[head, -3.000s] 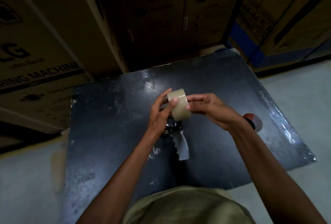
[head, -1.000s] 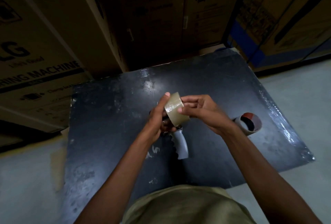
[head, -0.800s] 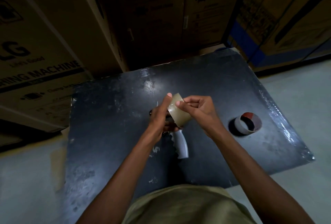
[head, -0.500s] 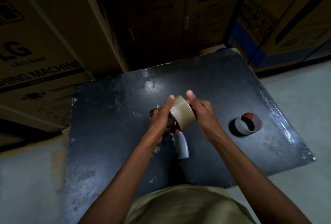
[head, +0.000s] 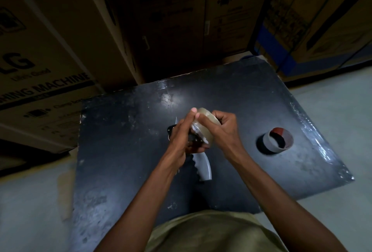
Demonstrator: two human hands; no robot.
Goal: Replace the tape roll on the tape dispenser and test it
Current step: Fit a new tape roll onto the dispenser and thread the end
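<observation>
Mid-frame, tape roll (head: pixel 205 125) is gripped by left hand (head: pixel 181 139) & right hand (head: pixel 223 131) over dispenser (head: pixel 202 166); empty core (head: pixel 278 144) is seen at right on counter (head: pixel 124 131).

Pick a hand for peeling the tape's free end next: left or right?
Right, probably. The right hand already has fingertips on the tan packing tape roll's outer face, while the left hand steadies the roll and the grey-handled tape dispenser beneath it on the black tabletop.
</observation>
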